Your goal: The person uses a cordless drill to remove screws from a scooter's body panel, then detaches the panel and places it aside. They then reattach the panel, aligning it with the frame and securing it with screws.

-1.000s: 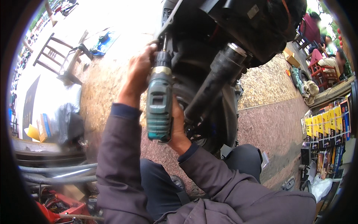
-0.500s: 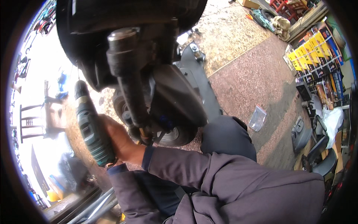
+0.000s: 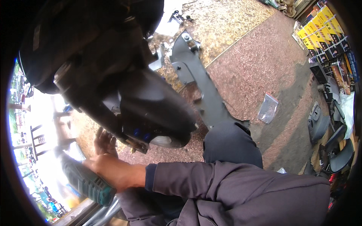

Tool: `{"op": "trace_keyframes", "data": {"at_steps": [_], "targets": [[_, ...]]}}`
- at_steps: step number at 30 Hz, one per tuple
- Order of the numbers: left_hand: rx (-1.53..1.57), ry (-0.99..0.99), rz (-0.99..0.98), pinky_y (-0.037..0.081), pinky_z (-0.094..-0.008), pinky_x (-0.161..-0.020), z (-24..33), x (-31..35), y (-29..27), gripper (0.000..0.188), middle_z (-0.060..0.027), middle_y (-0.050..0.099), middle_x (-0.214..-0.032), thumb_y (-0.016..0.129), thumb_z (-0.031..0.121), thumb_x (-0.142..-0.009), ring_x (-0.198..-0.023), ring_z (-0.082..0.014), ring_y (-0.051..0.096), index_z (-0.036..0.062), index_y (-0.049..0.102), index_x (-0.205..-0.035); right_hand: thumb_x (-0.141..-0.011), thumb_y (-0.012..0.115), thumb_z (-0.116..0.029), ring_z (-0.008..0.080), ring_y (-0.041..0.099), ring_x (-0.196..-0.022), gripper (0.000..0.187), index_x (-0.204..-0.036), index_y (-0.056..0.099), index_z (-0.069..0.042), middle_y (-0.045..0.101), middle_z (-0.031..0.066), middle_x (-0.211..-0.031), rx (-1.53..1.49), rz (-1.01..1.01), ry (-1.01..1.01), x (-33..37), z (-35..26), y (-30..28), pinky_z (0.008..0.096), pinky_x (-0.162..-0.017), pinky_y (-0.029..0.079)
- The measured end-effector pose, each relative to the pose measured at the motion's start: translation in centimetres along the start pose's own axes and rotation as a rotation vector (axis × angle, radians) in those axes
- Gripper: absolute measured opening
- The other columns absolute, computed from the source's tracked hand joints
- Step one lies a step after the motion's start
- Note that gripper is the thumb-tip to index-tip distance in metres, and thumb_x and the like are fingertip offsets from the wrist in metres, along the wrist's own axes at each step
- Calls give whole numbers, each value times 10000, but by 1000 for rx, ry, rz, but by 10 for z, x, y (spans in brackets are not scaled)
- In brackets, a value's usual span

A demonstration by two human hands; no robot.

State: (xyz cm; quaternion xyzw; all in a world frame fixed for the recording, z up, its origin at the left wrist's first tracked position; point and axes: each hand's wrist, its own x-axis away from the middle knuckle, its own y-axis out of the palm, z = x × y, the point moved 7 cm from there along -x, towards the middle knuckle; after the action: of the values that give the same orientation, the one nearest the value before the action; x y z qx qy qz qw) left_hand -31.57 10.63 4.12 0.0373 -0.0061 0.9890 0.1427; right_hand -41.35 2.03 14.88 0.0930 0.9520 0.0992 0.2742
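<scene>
My right hand [image 3: 118,172] is wrapped round a dark teal cordless drill [image 3: 87,181], at the lower left. The drill's front end fades into the glare, so its tip cannot be made out. Just beyond that wrist, my left hand [image 3: 105,143] shows in shadow, its fingers raised and somewhat apart beside the lower end of a fork leg [image 3: 90,116]. Whether those fingertips touch the leg is unclear. The fork belongs to a dark two-wheeler, whose black front fender [image 3: 154,100] hangs over the wheel [image 3: 166,141]. My right forearm hides most of the left one.
A long grey plastic panel [image 3: 201,84] lies on the floor by my knee [image 3: 232,145]. To its right is a clear plastic bag [image 3: 268,108]. Yellow-and-black boxes [image 3: 320,28] and loose body parts [image 3: 318,122] line the right side. Bright glare washes out the left.
The drill has swung lower and to the left in my right hand. My left hand, hidden before, now shows beside the fork. The vehicle's front sits further left in view.
</scene>
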Motion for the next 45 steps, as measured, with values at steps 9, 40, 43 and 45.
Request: {"op": "trace_keyframes", "data": {"at_steps": [9,40,43,45], "targets": [[-141,61,-13,524,-325,-839,10,27,-1,384,-125,616,-1159,591,207,-944,-979,-207,620,26,560,-1281,-567,792,-197,402,662,-764,379,-812,634,45,649,237,-758,-334,-195,-97,9,-58,-8,410,-681,513],[-48,-94,-20,526,-271,-701,55,57,35,351,-80,658,-985,592,205,-956,-818,-151,629,-3,580,-1239,-817,731,-174,234,634,-872,460,-1218,582,-6,635,79,-1007,698,726,237,228,-150,-507,350,-809,520],[-37,-74,-136,541,-311,-747,56,61,48,365,-95,669,-1011,588,195,-959,-807,-164,639,-27,570,-1248,-781,764,-181,438,653,-845,386,-1090,597,-22,670,241,-913,1539,608,533,314,-88,-550,495,-752,514],[-56,-11,-202,534,-292,-761,62,67,55,310,-75,670,-986,573,163,-959,-806,-136,633,-20,604,-1207,-721,745,-99,498,622,-864,344,-1019,590,-26,666,269,-906,1771,397,806,365,-48,-561,556,-733,495]]}}
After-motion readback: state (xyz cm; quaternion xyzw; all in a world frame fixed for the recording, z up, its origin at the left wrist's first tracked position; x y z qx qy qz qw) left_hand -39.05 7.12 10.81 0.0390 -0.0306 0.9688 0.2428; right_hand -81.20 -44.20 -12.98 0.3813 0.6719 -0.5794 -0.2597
